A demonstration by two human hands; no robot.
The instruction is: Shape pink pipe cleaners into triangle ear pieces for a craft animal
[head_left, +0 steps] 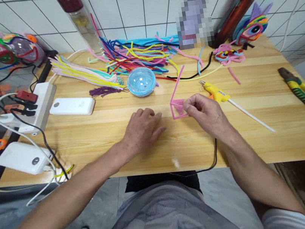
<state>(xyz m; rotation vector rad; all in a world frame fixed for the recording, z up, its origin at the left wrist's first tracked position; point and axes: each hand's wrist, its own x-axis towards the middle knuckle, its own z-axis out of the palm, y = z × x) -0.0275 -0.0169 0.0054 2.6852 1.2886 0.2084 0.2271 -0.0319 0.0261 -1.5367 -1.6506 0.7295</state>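
A pink pipe-cleaner piece (179, 106), bent into a small frame with a filled middle and one long straight end slanting up, is on the wooden table. My right hand (204, 113) pinches its right side between thumb and fingertips. To the left of the piece, my left hand (144, 128) hovers low over the wood with fingers apart and nothing in them. Just beyond my right hand lies a yellow glue gun (215, 91) with a white glue stick (251, 115) in its rear. A blue glass bowl (141, 82) stands behind my left hand.
Bundled colourful pipe cleaners (138, 57) lie along the back. Pliers (300, 88) rest at the right. White power banks (72, 106), a power strip (38, 106) and cables occupy the left. Tall bottles (80, 22) and a red flask (241, 1) stand by the tiled wall.
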